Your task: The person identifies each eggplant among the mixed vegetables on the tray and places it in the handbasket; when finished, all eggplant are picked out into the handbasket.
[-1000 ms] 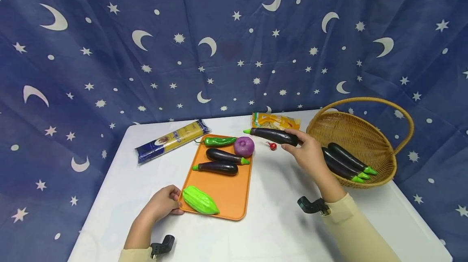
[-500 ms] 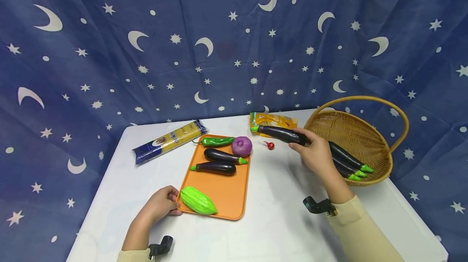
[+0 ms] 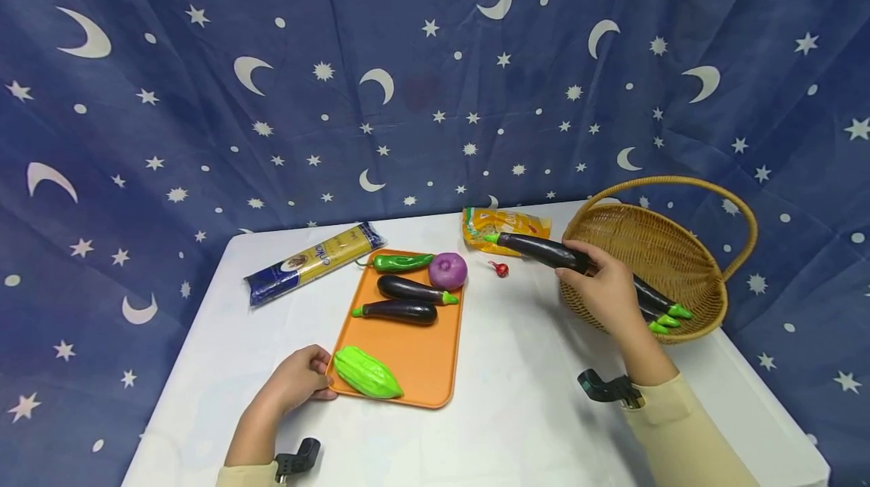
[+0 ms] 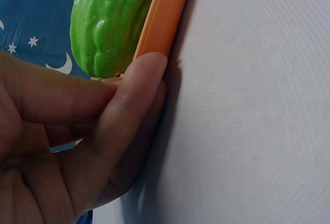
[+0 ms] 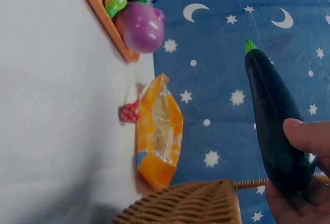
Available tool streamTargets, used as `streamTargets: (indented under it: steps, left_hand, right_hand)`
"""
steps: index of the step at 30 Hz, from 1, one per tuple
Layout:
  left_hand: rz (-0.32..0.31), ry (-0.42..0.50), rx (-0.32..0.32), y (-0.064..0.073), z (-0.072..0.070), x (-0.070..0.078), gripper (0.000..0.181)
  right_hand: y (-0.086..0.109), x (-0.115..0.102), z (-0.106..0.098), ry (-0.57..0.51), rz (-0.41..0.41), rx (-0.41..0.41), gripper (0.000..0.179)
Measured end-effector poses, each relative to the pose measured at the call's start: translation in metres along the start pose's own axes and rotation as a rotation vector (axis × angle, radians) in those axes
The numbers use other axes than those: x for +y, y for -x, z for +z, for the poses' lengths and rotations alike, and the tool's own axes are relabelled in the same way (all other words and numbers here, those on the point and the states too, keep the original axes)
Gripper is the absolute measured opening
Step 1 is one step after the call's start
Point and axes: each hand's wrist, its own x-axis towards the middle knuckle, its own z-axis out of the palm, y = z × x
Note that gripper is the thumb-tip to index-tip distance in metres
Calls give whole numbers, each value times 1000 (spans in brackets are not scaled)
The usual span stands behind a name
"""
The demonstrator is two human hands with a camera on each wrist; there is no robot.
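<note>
Right hand (image 3: 601,283), nearer the basket (image 3: 628,234), grips the eggplant (image 3: 537,248) by its thick end at the basket's left side, long axis crosswise, green tip (image 3: 491,238) pointing away from it; left hand (image 3: 299,380) pinches the tray (image 3: 414,355) corner, well left of the basket.

Head view looking forward and down across the desk (image 3: 516,381), left wrist view close up, tipped sideways, left hand (image 4: 108,136) at lower left, right wrist view also sideways, purple onion (image 5: 142,28) upper left, shared with head view
</note>
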Motion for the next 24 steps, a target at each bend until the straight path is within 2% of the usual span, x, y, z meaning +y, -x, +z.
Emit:
streamTargets:
  steps: [10,24]
  left_hand:
    - [-8,-23,1,1,0,3,32]
    - [-11,-16,-4,-1,0,-1,33]
  right_hand:
    - [6,10,-17,15,27,26,52]
    - [14,29,-42,47,37,64,54]
